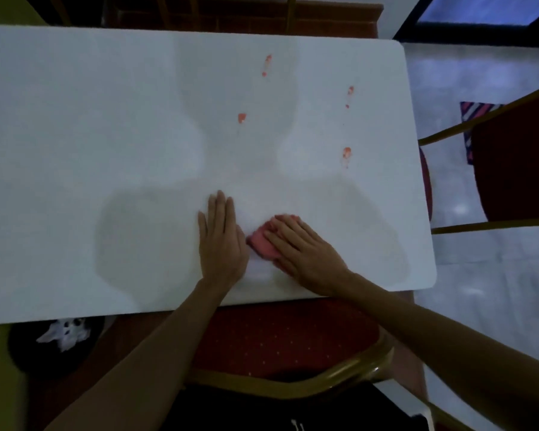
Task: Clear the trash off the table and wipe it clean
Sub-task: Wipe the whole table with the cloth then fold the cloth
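White table (106,150) fills most of the dim view. Near its front edge the right hand (302,250) lies on one pink sponge (260,241), with the fingers laid straight over it and pressing it to the top rather than curling round it. Just beside it the left hand (221,241) rests palm-down on the bare surface, fingers straight and together, holding nothing. Farther out, six red-orange spots (241,118) dot the tabletop in two loose columns, well apart from the sponge. Two red-seated chairs stand by: one chair (277,334) at the near edge, another chair (511,166) at the right end. Lower left, a dark bin (22,346) holds one wad of crumpled white paper (64,332).
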Demonstrator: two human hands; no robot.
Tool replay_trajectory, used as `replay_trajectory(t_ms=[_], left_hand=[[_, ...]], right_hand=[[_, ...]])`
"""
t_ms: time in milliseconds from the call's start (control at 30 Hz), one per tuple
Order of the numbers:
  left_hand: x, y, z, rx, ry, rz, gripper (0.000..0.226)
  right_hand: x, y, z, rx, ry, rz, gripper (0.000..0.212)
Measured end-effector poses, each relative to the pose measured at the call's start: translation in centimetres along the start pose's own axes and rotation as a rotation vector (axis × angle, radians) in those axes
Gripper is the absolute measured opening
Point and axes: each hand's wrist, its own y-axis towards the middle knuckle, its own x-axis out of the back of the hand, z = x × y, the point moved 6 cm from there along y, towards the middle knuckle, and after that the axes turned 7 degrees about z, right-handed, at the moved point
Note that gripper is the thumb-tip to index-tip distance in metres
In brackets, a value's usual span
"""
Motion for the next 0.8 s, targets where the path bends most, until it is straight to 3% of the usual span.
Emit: replay_trajectory(t_ms=[67, 167, 233, 367, 433, 500, 567, 633, 667, 733, 767, 800], left_hand=[[-1.3, -0.7, -2.5, -0.079, -0.022, 0.006, 0.055], [-2.0, -1.0, -4.9, -0.109, -0.031, -0.009, 0.052], [-2.1, -1.1, -5.2, -0.106, 0.005, -0.010, 0.052], [-2.4, -1.2, -5.1, -0.102, 0.050, 0.007, 0.054], [-2.4, -1.2, -5.1, -0.110, 0.061, 0.005, 0.053], [-2.5, -1.0, -5.1, -0.112, 0.044, 0.011, 0.053], [-2.3, -0.6, -5.1, -0.103, 0.016, 0.019, 0.055], [-1.9, 0.6, -5.2, -0.094, -0.012, 0.006, 0.055], [-1.7, 1.4, -5.4, -0.094, -0.023, 0.000, 0.055], [-1.5, 3.4, -6.1, -0.104, -0.033, -0.005, 0.054], [-1.4, 4.5, -6.5, -0.113, -0.037, -0.007, 0.054], [-1.4, 5.5, -6.9, -0.120, -0.042, -0.010, 0.053]], right_hand=[[0.2, -3.8, -3.2, 0.008, -0.068, 0.011, 0.058], [0.7, -7.9, -8.3, -0.391, -0.004, -0.099, 0.059], [0.5, -8.2, -7.4, -0.545, 0.059, -0.196, 0.059], [-0.3, -5.2, -4.4, -0.223, 0.020, -0.095, 0.059], [-0.1, -4.8, -6.9, -0.180, -0.063, -0.016, 0.061], [0.4, -5.1, -11.2, -0.408, -0.037, -0.047, 0.063], [0.6, -6.1, -14.2, -0.793, 0.113, -0.158, 0.062], [0.8, -4.8, -13.0, -0.951, 0.193, -0.257, 0.060], [0.9, -3.7, -11.3, -0.882, 0.181, -0.255, 0.058], [0.6, -2.3, -8.1, -0.563, 0.084, -0.181, 0.057], [0.6, -2.5, -8.2, -0.476, 0.042, -0.165, 0.057], [0.8, -3.2, -9.6, -0.504, 0.043, -0.176, 0.059]])
